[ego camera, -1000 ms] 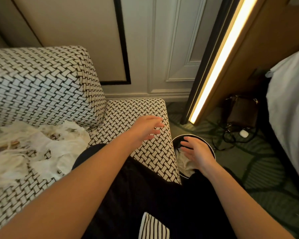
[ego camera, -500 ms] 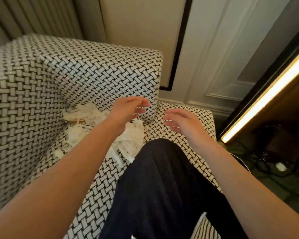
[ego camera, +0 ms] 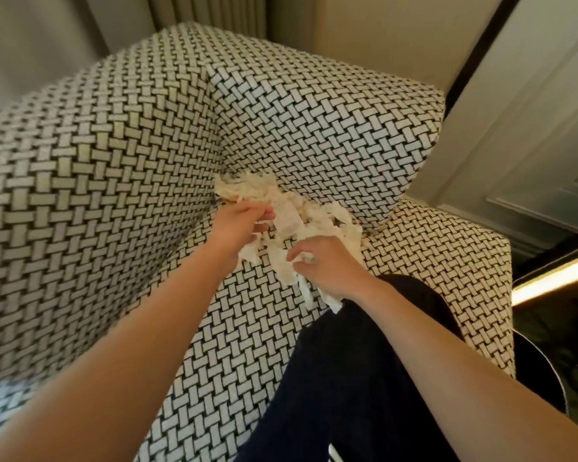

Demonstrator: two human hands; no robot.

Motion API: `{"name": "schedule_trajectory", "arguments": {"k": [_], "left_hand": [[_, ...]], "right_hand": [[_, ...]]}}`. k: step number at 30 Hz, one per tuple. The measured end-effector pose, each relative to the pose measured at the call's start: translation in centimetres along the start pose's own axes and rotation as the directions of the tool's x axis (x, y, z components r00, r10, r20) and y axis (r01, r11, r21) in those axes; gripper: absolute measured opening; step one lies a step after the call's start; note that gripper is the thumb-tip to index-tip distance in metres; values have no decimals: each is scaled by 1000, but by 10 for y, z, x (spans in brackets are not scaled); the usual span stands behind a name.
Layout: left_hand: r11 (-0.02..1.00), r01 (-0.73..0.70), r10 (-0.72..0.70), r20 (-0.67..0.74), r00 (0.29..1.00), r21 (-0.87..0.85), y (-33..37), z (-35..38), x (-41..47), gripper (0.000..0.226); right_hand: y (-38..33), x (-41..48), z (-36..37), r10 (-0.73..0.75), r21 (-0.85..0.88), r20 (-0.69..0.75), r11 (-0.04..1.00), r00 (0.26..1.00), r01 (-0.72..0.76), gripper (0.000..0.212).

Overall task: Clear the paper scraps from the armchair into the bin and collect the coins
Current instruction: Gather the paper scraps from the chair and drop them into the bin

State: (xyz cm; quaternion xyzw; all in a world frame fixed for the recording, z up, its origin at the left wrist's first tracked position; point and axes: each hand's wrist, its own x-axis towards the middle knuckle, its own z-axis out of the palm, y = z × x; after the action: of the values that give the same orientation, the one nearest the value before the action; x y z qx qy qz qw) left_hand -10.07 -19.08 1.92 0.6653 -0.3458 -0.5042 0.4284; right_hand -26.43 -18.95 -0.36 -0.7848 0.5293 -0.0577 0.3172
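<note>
Armchair point(ego camera: 114, 195): woven black-and-white cover; its back and arm meet in a corner at the rear of the seat.
Left hand point(ego camera: 239, 225): at the left edge of the heap, fingers curled in and pinching a few scraps against the thumb.
Paper scraps point(ego camera: 301, 208): a loose white heap pushed into the seat corner, touching both the back and the arm cushion.
Right hand point(ego camera: 327, 268): at the near side of the heap, fingers closed round a bunch, with strips hanging below the palm.
Step in hand: gathering scraps off the seat with both hands; much of the heap is not yet lifted.
Next move: likely a firm squeeze on both bunches, then a carry rightward over the arm to the bin, kept low so loose strips do not drop.
Trouser leg point(ego camera: 364, 361): dark, on the seat front, just below the right hand.
Bin point(ego camera: 536, 371): only a dark curved sliver shows past the chair's right side; its contents are hidden.
Coins: none visible; they may lie under the paper or in the seat crease.
Blur: the near chair arm at lower left is smeared.
</note>
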Motion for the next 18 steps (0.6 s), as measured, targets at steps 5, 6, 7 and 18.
{"name": "schedule_trajectory", "arguments": {"k": [5, 6, 7, 18], "left_hand": [[999, 41, -42, -49, 998, -6, -17, -6, 0, 19], [999, 49, -49, -57, 997, -6, -20, -6, -1, 19], [999, 54, -54, -61, 997, -3, -23, -5, -1, 20], [978, 92, -134, -224, 965, -188, -37, -6, -4, 16]], "right_hand": [[0, 3, 19, 40, -483, 292, 869, 956, 111, 45], [1, 3, 22, 60, -534, 323, 835, 945, 130, 49], [2, 4, 23, 78, -570, 345, 809, 935, 143, 52], [-3, -9, -13, 68, 426, -49, 904, 996, -41, 30]]}}
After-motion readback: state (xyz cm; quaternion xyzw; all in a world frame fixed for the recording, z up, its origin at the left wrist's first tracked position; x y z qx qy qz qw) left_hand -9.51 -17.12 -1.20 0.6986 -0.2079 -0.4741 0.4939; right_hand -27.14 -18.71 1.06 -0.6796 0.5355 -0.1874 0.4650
